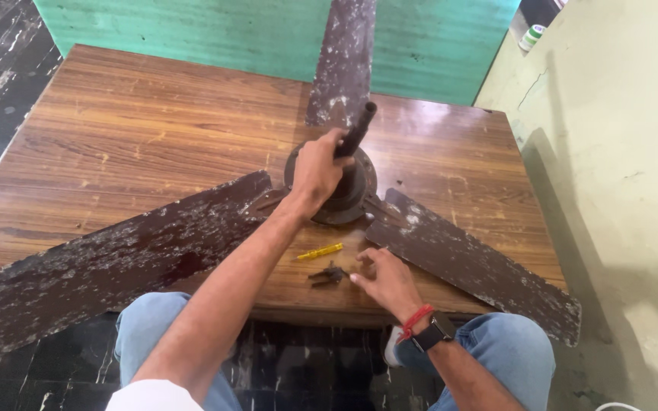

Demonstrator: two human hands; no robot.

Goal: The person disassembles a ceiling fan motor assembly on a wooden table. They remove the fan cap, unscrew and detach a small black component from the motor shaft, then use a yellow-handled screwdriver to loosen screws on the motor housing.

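A dark brown ceiling fan lies on a wooden table (116,137), its round motor hub (352,202) in the middle and three worn blades spreading out. My left hand (315,171) is shut on the fan's dark down rod (357,129), which tilts up from the hub. My right hand (386,281) rests on the table near the front edge, fingers apart, its fingertips beside a small dark metal part (327,275). A yellow screwdriver-like tool (320,251) lies just beyond that part.
One blade (100,266) runs out past the table's left front edge, another (474,262) past the right front, the third (344,53) toward a green wall. A pale wall stands at the right. My knees in blue jeans are under the table's front edge.
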